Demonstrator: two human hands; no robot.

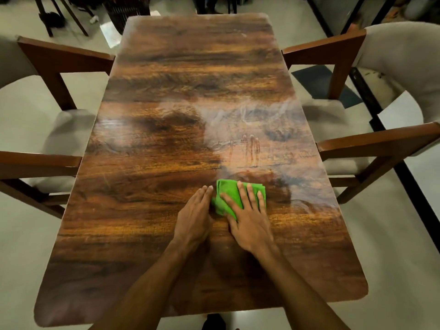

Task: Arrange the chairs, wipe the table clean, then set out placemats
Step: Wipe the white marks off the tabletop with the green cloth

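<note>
A folded green cloth [229, 191] lies on the glossy dark wooden table [166, 129], right of its middle and toward the near end. My right hand [247, 217] presses flat on the cloth, fingers spread over it. Beside it, my left hand [194, 215] rests flat on the bare wood, its fingertips touching the cloth's left edge. Pale streaks and smears [247, 129] mark the tabletop beyond the cloth. No placemats are in view.
A wooden armchair with a grey cushion [62, 129] stands at the table's left side and another [338, 129] at the right, both with armrests close to the table edge. More furniture legs [62, 17] and a dark basket [123, 10] stand beyond the far end.
</note>
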